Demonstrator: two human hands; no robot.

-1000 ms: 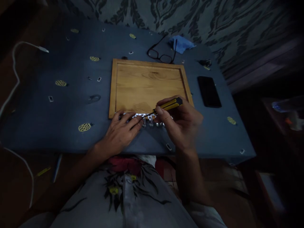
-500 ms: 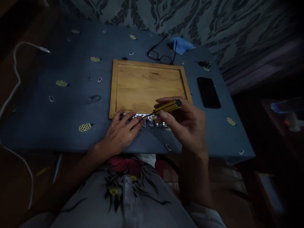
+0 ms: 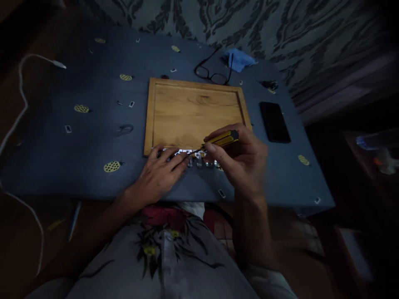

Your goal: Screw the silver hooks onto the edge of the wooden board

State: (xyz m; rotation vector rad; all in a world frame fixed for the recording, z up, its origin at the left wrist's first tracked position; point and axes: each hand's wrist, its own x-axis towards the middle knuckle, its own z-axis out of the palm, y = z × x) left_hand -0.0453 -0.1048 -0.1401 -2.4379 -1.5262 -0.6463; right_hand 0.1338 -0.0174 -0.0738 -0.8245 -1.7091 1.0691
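Fingers of the right hand grip a yellow-and-black screwdriver; the left hand partly covers metal hardware at the wooden panel's near edge, its hold unclear.

A wall papered in grey-green with large, dark leafy scrollwork rises behind a table covered in dull blue cloth printed with yellow pineapples. Below the table's near edge, a patch of pale, tiled floor shows. A dusky, purplish band, its material unclear, slants at right. Light is dim, the picture's edges nearly black.
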